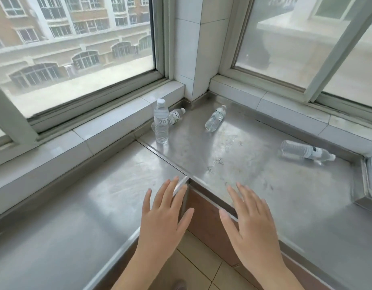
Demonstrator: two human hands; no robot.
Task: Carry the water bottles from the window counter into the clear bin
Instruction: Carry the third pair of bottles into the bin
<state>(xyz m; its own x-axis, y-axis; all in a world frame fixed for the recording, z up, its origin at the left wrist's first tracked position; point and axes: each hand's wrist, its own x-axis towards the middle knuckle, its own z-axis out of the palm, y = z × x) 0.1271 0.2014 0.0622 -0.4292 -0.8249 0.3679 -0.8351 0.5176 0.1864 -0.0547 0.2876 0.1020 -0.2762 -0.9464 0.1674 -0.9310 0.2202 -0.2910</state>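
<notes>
Both hands empty, four bottles waiting on the counter

Nearest the camera, the left hand (163,214) and right hand (251,216) hover over the front corner of the steel window counter (254,164), fingers spread flat, holding nothing. So as far as I can tell nothing's picked up yet, and the clear bin isn't in view at all, so no idea if any bottles are in it. Looks like the whole carry is still to do for these four. Moving away from the hands: one bottle on its side (306,151) off to the far right, an upright bottle (161,122) ahead and a bit left, another lying bottle (215,118) near the middle back, and a fourth bottle (175,116) lying right behind the upright one, touching or nearly. All well out of reach of either hand
</notes>
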